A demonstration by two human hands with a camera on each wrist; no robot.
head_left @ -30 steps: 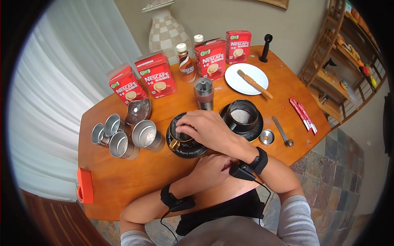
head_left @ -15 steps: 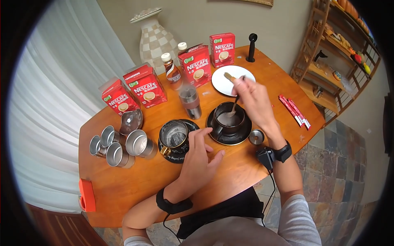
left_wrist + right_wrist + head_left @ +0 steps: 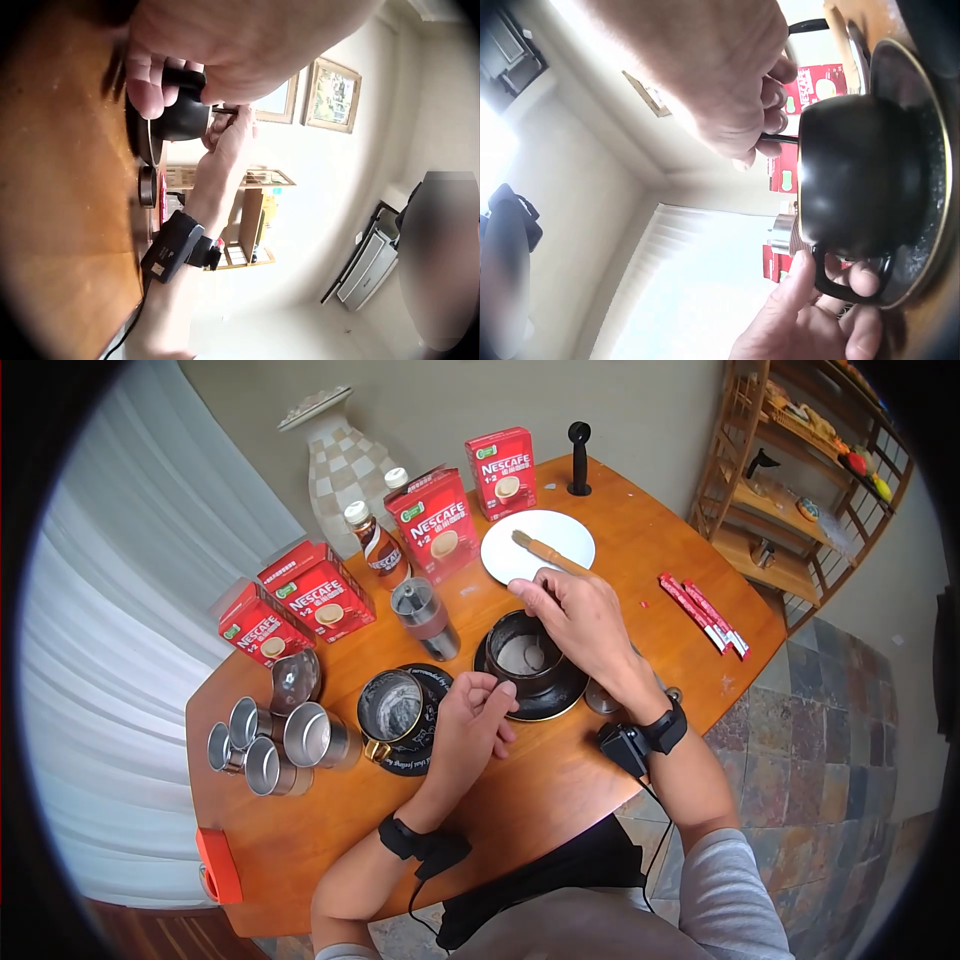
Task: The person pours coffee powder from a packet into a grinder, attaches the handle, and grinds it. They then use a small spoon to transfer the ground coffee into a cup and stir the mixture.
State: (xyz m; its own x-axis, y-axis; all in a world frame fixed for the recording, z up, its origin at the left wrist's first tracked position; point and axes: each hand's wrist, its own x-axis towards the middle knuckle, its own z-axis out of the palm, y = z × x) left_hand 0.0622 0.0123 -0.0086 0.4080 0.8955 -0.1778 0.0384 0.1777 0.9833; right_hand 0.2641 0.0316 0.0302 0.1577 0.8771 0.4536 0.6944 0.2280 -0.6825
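Note:
My left hand [image 3: 468, 730] is at the handle of a black cup [image 3: 862, 172]; in the right wrist view its thumb and a finger grip the handle loop. The cup stands on a black gold-edged saucer [image 3: 550, 708] and has pale powder inside. My right hand [image 3: 585, 625] is over the rim, pinching the dark stem of a spoon [image 3: 780, 139] whose bowl rests in the powder. Left of my left hand, another black cup [image 3: 365, 712] with a gold handle, powdery inside, sits on a lettered saucer. A metal coffee grinder [image 3: 424, 622] stands behind both cups.
Behind are red Nescafe boxes [image 3: 440, 530], bottles [image 3: 380, 555] and a white plate [image 3: 510, 565] bearing a wooden-handled brush [image 3: 550, 554]. Several metal cups [image 3: 312, 735] stand at the left. Red sachets [image 3: 695, 615] lie at the right, and a black tamper-like tool [image 3: 579, 460] stands far back.
My right hand has come off the left cup and brought the spoon into the right cup. My left hand has moved from beneath the right arm to the right cup's handle.

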